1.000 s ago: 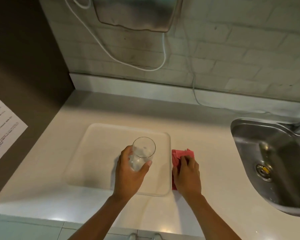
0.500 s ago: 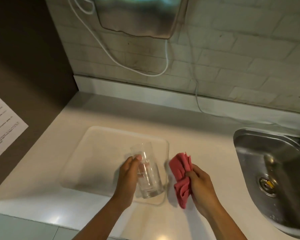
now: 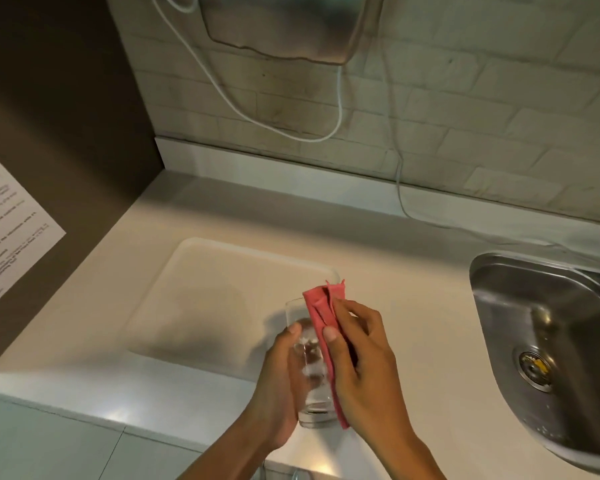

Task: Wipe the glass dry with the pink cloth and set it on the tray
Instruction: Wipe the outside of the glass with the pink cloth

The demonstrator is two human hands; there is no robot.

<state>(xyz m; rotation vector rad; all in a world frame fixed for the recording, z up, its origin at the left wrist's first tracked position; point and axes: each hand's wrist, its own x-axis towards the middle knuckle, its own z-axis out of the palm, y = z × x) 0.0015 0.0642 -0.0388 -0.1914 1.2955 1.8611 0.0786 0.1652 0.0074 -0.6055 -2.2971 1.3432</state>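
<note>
Glass pinched between both your hands, cloth already on it

Your right hand [image 3: 361, 358] fingers press the folded pink cloth [image 3: 321, 327] flat against the clear glass [image 3: 309, 368], while your left hand [image 3: 278, 386] curls closed round its other side. The tumbler's smooth and straight-walled, held off the counter, long axis tipped with the mouth pointing away from you. It hovers over the near right corner of the pale tray [image 3: 205, 289], so it goes down just left and forward.

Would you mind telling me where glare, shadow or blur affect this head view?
Head view: bright glare patches on the counter's front edge; the hands' soft shadow falls across the tray; the glass is smeared and hard to outline; the printed sheet is too blurred to read; wide-angle bending tilts the wall tiles.
</note>
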